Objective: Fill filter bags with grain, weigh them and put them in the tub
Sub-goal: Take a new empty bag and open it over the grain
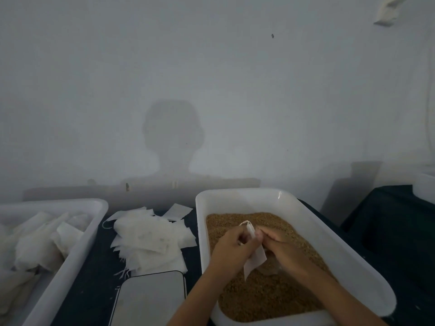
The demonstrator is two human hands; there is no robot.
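Both hands meet over the grain tray point(324, 229): the left hand point(233, 245) and right hand point(280, 243) pinch one filter bag point(255, 258) between them. Its long axis hangs downward, mouth up by the fingertips. The grain point(263, 297) lies directly beneath, nearer than the tub point(70, 260) far left.

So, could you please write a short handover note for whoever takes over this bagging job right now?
Left hand and right hand both grip one filter bag over the grain tub; its drawstring sticks up between the fingers. I cannot tell whether it is filled.
Empty bags lie piled on the table between the tubs, the scale in front of them.
Done: a number of bags already sit in the left tub.
Left: finish this bag, weigh it, put it in the left tub, then continue with the pile.
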